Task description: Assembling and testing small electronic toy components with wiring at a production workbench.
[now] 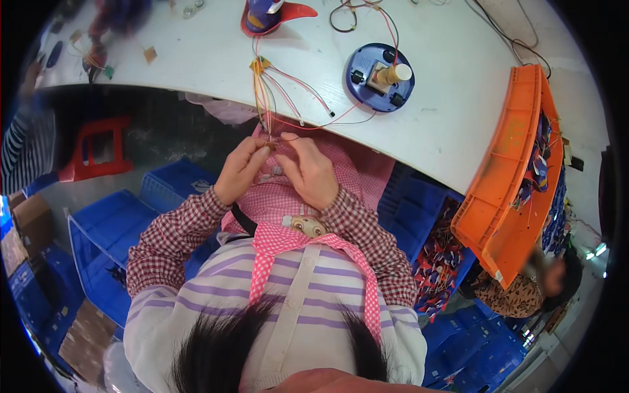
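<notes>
Both of my hands meet over my lap at the table's front edge. My left hand [241, 169] pinches a small brown piece [272, 145] with thin wires running up from it, partly covered by the fingers. Close by on its right, my right hand [310, 171] is curled, with a thin wire [295, 137] at its index fingertip; its thumb stands a little apart. The wires lead to a small yellowish circuit board [259, 65] on the table. Red and white leads [301, 84] with small plugs spread from that board.
On the white table [445, 118] lie a round blue base [380, 77] with a cream cylinder and a blue-and-red plastic part [265, 16]. An orange crate [501, 177] stands right. Blue crates [105, 223] flank me. A red stool [98, 150] and other people are nearby.
</notes>
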